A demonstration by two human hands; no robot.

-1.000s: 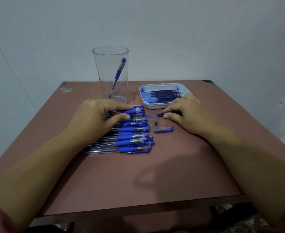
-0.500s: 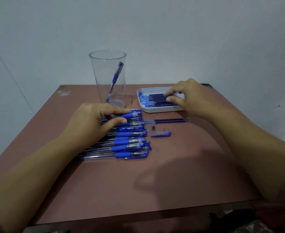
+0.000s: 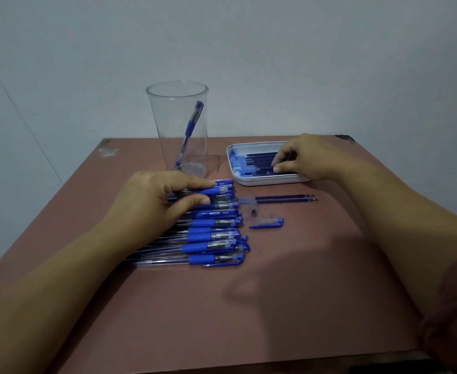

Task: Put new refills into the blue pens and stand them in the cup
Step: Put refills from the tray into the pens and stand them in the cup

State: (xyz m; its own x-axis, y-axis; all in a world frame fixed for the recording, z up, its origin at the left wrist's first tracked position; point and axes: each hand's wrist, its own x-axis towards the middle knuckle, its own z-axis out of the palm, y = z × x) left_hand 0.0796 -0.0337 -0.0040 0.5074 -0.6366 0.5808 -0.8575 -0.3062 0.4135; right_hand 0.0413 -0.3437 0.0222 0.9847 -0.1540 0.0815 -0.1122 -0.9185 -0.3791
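Lately changed: the right hand (image 3: 311,157) was carried from the bare table beside the pens to the tray (image 3: 265,182) at one o'clock, where it was not a second ago.
Right hand: the thumb and curled fingertips were set down on the refills (image 3: 259,160) in the tray, in a pinch across them; none was yet lifted.
Left hand (image 3: 157,201): it was kept on the far pens (image 3: 213,233) of the row at ten o'clock, forefinger laid straight over them and thumb tip against one. Whether a single pen was pinched could not be told.
Left behind: two loose refills (image 3: 284,198) lay side by side at three o'clock of the row, with a small metal tip (image 3: 253,212) and a cap (image 3: 266,223) just nearer the person.
Cup (image 3: 168,117): it stood upright at twelve o'clock with one pen (image 3: 192,125) leaning inside it.
Meaning for the task: a fresh refill was judged to be in the course of being fetched for a pen that was opened. One pen was done, and most of the row was still to be refilled.
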